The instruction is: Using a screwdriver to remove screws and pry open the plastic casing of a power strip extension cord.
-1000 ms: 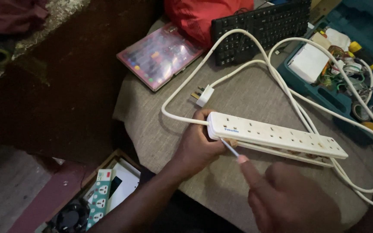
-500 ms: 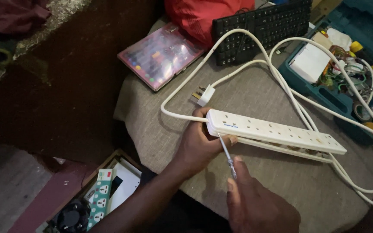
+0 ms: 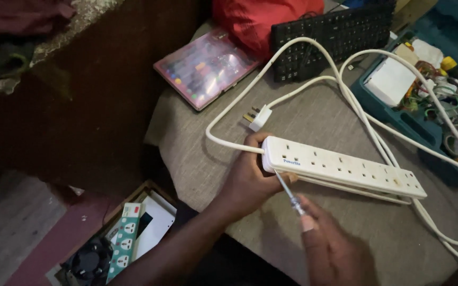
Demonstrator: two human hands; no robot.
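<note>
A long white power strip [image 3: 345,168] with several sockets lies on a grey cloth-covered table [image 3: 202,153]. My left hand [image 3: 253,177] grips its near end, where the white cable [image 3: 314,47] enters. My right hand [image 3: 335,249] holds a slim screwdriver [image 3: 290,195] whose tip touches the lower edge of the strip's near end. The cable loops across the table and ends in a white plug [image 3: 258,117] lying just beyond my left hand.
A black keyboard [image 3: 329,37] and a red cloth [image 3: 255,21] lie at the back. A clear pink case [image 3: 205,66] sits back left. A teal toolbox [image 3: 425,90] with small parts is right. On the floor a box [image 3: 128,233] holds socket strips.
My right hand has moved left and up with the screwdriver, bringing its tip against the strip's near end. My left hand keeps its grip on the strip.
</note>
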